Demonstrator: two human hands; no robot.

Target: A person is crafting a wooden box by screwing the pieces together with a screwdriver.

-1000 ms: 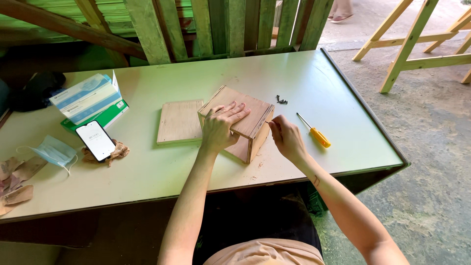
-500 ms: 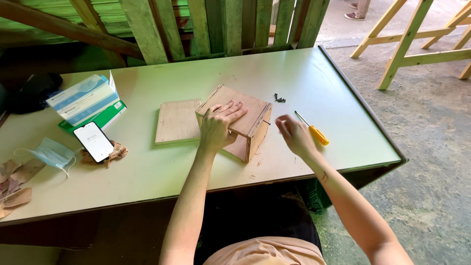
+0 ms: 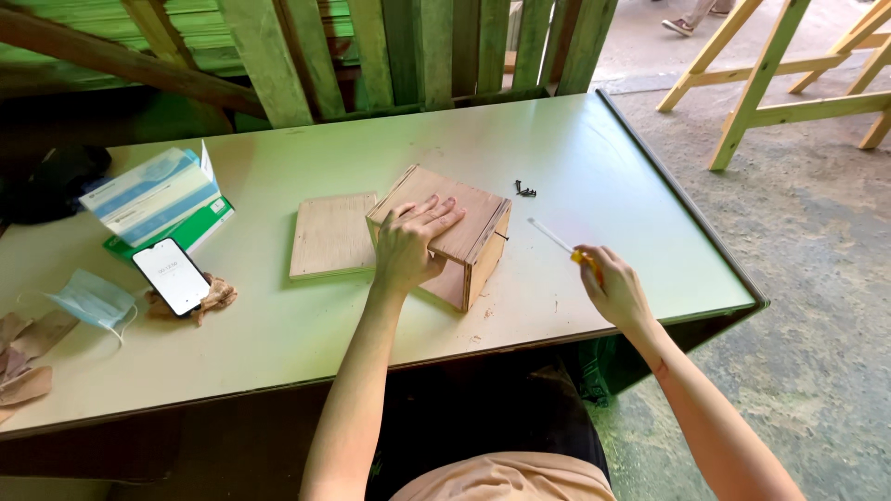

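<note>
the left hand (image 3: 413, 243) is lying flat, fingers spread, on top of the wooden box (image 3: 445, 232), which is sitting near the middle of the pale bench (image 3: 594, 158). the right hand (image 3: 614, 289) is curling around the yellow handle of a screwdriver (image 3: 559, 242), its shaft pointing toward the box. a small pile of dark screws (image 3: 524, 190) is resting just beyond, and a plywood panel (image 3: 332, 234) is lying against the box's left side.
</note>
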